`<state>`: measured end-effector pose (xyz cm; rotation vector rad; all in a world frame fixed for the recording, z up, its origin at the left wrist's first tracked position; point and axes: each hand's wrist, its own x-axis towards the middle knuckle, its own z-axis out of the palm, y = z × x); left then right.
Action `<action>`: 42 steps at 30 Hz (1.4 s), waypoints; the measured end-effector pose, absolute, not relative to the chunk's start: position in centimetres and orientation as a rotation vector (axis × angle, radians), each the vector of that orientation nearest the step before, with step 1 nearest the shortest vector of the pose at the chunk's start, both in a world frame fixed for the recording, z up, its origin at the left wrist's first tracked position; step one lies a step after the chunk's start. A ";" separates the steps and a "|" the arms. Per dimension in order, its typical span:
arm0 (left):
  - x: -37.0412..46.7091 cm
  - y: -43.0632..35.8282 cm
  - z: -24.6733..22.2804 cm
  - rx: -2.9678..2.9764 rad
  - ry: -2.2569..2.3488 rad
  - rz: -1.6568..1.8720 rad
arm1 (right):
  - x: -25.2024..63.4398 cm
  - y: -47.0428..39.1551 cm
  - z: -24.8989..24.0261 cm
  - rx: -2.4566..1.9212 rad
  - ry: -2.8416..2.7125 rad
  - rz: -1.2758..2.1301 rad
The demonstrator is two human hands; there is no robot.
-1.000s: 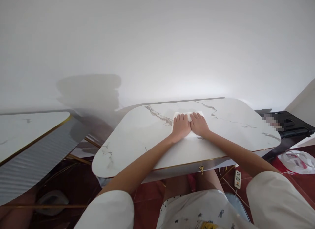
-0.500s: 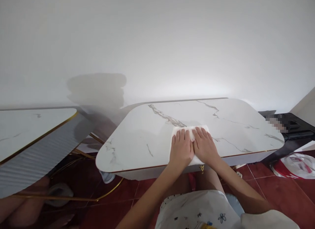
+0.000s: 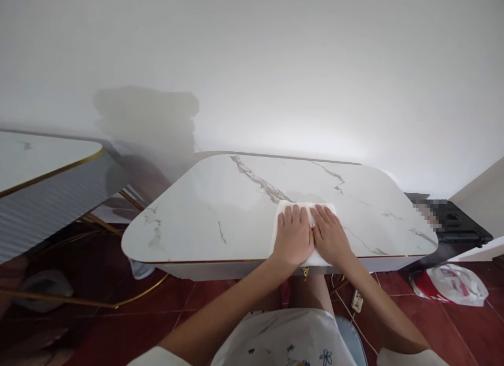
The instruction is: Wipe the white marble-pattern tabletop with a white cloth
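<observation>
Two-handed contact with a folded cloth on a marble-patterned surface, seen from the head. The 2 bare hands lie side by side on a white cloth [image 3: 317,259], which rests flat at the front edge of a white tabletop [image 3: 192,213], slightly right of its middle. The left hand [image 3: 294,241] and the right hand [image 3: 331,239] have their palms down and touch each other at the thumbs. The fingers of both are extended and laid flat on the cloth, neither clenched nor pinching it; the cloth shows beyond the fingertips and between the wrists. Grey-brown veins mark the tabletop, and a thick vein runs up and left from the far edge of the cloth. Below the front edge, just beside the left forearm, hangs a small gold knob [image 3: 305,273]. At left, well apart from the hands, stands another table [image 3: 47,155] with a gold rim and a ribbed side. Behind both is a pale wall [image 3: 275,66] bearing a shadow. On the red tiled floor [image 3: 441,326], a power strip [image 3: 357,301] lies near the right forearm; a plastic bag [image 3: 459,284] lies farther right.
</observation>
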<state>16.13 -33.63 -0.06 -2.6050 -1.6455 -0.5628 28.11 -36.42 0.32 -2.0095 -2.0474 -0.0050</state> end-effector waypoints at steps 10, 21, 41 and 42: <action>17.2 -25.5 1.0 -2.705 -1.527 -0.468 | 29.7 -28.4 0.5 -2.008 -2.082 -0.092; 20.2 -13.7 1.1 -2.636 -1.638 -0.586 | 32.7 -15.3 0.6 -1.891 -2.077 -0.072; 21.4 -7.0 0.5 -2.603 -1.679 -0.591 | 33.8 -8.7 0.2 -1.893 -2.079 -0.066; 21.5 -7.1 0.4 -2.593 -1.689 -0.593 | 34.0 -8.7 0.2 -1.889 -2.088 -0.065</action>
